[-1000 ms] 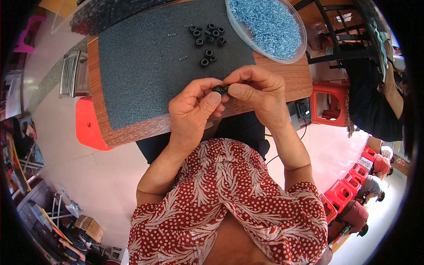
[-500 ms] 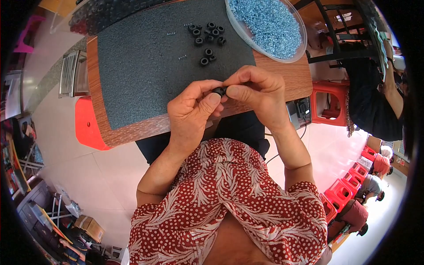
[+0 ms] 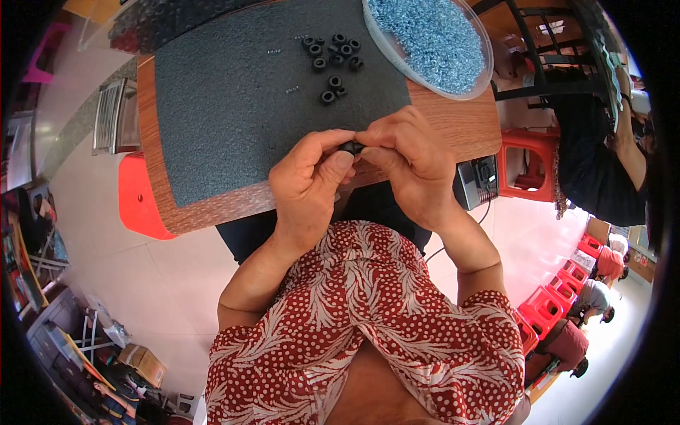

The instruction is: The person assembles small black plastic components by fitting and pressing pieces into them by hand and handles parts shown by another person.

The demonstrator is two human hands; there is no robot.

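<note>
My left hand (image 3: 309, 185) and my right hand (image 3: 406, 163) meet fingertip to fingertip over the near edge of the wooden table (image 3: 467, 127). Between them they pinch one small black ring-shaped part (image 3: 350, 147); most of it is hidden by the fingers. A cluster of several similar black rings (image 3: 333, 55) lies on the dark grey foam mat (image 3: 241, 99) beyond my hands. A few tiny screws (image 3: 292, 90) lie loose on the mat to the left of the rings.
A clear round dish (image 3: 394, 54) full of small bluish metal parts (image 3: 433, 39) sits at the table's far right. A red stool (image 3: 528, 163) and a dark-clothed person (image 3: 602, 163) are to the right; a red stool (image 3: 138, 198) is left, under the table.
Both hands stay in nearly the same place, with only slight finger movement around the black ring.
</note>
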